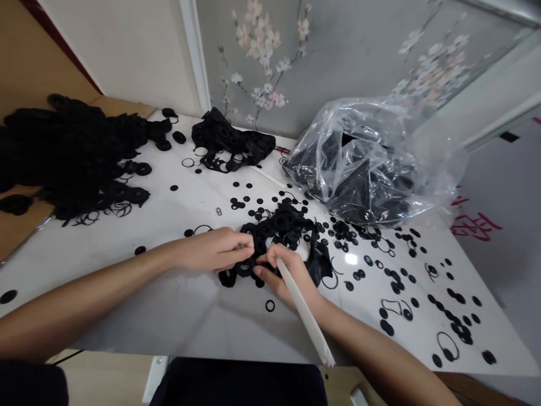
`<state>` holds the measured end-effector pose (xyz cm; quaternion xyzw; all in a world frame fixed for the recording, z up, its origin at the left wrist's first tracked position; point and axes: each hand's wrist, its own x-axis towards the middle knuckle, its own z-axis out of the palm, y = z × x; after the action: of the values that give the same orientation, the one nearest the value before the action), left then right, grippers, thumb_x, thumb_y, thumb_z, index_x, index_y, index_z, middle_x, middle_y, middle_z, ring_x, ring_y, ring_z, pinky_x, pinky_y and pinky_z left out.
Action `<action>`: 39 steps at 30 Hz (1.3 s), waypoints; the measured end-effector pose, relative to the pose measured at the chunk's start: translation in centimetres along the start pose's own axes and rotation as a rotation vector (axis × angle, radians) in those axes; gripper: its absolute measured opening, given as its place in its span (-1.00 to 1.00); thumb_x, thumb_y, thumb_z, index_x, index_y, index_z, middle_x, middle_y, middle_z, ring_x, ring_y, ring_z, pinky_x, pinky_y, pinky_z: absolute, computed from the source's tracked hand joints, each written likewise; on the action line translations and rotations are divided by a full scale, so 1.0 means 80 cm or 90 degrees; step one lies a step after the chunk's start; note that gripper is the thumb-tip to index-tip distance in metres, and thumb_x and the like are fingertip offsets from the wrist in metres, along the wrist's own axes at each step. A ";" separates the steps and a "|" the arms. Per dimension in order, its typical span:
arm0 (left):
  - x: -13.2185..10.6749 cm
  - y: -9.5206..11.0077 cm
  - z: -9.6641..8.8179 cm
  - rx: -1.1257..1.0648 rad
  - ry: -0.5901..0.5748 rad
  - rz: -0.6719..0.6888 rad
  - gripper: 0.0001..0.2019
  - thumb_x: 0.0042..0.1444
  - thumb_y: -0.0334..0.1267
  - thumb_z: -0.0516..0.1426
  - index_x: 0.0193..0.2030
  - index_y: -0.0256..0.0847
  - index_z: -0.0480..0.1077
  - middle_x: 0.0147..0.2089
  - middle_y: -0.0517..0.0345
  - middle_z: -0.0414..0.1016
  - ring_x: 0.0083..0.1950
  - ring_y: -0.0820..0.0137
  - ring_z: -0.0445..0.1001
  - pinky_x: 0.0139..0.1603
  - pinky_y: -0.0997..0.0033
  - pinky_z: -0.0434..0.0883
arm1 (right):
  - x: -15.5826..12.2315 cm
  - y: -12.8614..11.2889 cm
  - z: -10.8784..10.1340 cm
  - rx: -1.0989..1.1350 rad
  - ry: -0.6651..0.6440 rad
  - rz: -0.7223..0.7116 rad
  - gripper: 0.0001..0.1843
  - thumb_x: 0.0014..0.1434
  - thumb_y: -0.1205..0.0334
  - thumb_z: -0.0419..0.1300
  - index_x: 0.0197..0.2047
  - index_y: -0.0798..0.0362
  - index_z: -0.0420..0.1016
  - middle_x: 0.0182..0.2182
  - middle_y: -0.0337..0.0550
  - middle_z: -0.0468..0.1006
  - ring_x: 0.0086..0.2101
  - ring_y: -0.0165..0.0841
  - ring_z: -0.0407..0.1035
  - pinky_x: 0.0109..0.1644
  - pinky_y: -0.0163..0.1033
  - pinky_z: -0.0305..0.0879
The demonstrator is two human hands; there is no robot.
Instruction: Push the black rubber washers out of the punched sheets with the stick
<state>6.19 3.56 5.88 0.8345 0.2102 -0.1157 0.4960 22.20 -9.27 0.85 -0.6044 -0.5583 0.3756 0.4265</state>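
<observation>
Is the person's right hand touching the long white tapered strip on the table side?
Touching: the head view shows the upper end of the long white strip lying in the right hand, its length running out past the wrist.

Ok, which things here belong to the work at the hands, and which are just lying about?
At work: left hand, right hand, punched black rubber scrap, long white flat strip.

Lying about: loose round black rubber discs, clear plastic bag of black rubber, large heap of black rubber scrap.
</observation>
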 end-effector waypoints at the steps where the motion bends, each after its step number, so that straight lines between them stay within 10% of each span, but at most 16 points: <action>1: -0.001 0.001 0.000 0.053 0.012 0.044 -0.72 0.32 -0.13 -0.10 -0.35 -0.18 0.26 -0.66 0.34 0.18 -0.64 0.51 0.19 -0.59 0.54 0.11 | 0.001 0.001 0.000 0.021 -0.002 0.015 -0.66 0.03 0.33 0.20 -0.51 -0.03 0.03 -0.49 -0.26 0.46 -0.41 -0.35 0.33 -0.32 -0.26 0.27; 9: -0.012 -0.005 0.031 0.493 0.139 0.326 -0.71 0.27 -0.44 -0.09 -0.45 -0.22 0.31 -0.68 0.29 0.20 -0.67 0.49 0.04 -0.58 0.38 -0.05 | 0.004 0.002 0.002 0.150 -0.032 0.126 -0.67 0.03 0.25 0.22 -0.48 -0.02 0.04 -0.41 -0.21 0.52 -0.38 -0.34 0.39 -0.29 -0.25 0.27; 14: -0.026 0.011 0.053 0.449 0.107 0.420 -0.82 0.14 -0.42 -0.01 -0.46 -0.19 0.30 -0.70 0.29 0.23 -0.67 0.48 0.09 -0.59 0.40 0.02 | 0.003 0.002 0.002 0.106 -0.036 0.102 -0.68 0.05 0.25 0.21 -0.47 -0.02 0.05 -0.43 -0.24 0.46 -0.38 -0.34 0.36 -0.31 -0.26 0.24; 18: -0.030 0.022 0.027 0.396 0.113 0.325 -0.73 0.18 -0.35 -0.03 -0.55 -0.20 0.24 -0.71 0.32 0.18 -0.68 0.54 0.07 -0.56 0.46 0.08 | 0.004 -0.003 -0.007 0.082 -0.074 0.086 -0.66 0.07 0.24 0.21 -0.47 -0.02 0.02 -0.49 -0.30 0.38 -0.44 -0.41 0.29 -0.37 -0.31 0.20; 21: -0.019 0.009 -0.008 0.470 0.204 0.038 -0.60 0.30 -0.22 -0.11 -0.53 -0.22 0.32 -0.69 0.25 0.24 -0.67 0.50 0.15 -0.56 0.46 0.06 | 0.005 -0.011 -0.018 -0.038 -0.133 0.016 -0.59 0.07 0.25 0.22 -0.52 -0.02 -0.03 -0.60 -0.37 0.23 -0.53 -0.45 0.16 -0.44 -0.32 0.09; 24: -0.002 -0.017 -0.027 0.531 0.310 -0.131 -0.63 0.30 -0.08 -0.08 -0.09 -0.28 0.42 -0.39 0.04 0.50 -0.42 0.29 0.43 -0.47 0.41 0.22 | 0.005 -0.015 -0.030 -0.154 -0.116 -0.057 -0.56 0.12 0.23 0.20 -0.53 -0.02 -0.06 -0.61 -0.33 0.28 -0.54 -0.43 0.17 -0.43 -0.30 0.10; 30: 0.021 -0.053 -0.011 0.477 0.176 0.209 -0.65 0.23 -0.32 0.04 0.16 -0.20 0.32 0.18 -0.03 0.38 0.13 0.24 0.38 0.11 0.25 0.31 | 0.012 -0.001 -0.045 -0.210 0.007 -0.078 -0.67 0.24 0.14 0.11 -0.43 -0.04 0.01 -0.36 -0.18 0.58 -0.37 -0.30 0.42 -0.29 -0.21 0.26; 39: 0.027 -0.052 -0.007 0.382 0.236 0.226 -0.68 0.31 -0.30 -0.11 0.03 -0.22 0.41 -0.01 0.01 0.54 -0.03 0.29 0.47 -0.01 0.28 0.34 | 0.018 0.014 -0.027 -0.150 0.021 -0.045 -0.61 0.16 0.15 0.23 -0.43 -0.05 0.01 -0.28 -0.16 0.60 -0.24 -0.23 0.50 -0.17 -0.14 0.36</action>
<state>6.14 6.33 2.01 0.9725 0.1052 0.0683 0.1960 24.72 -8.09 0.58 -0.6360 -0.6126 0.2825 0.3747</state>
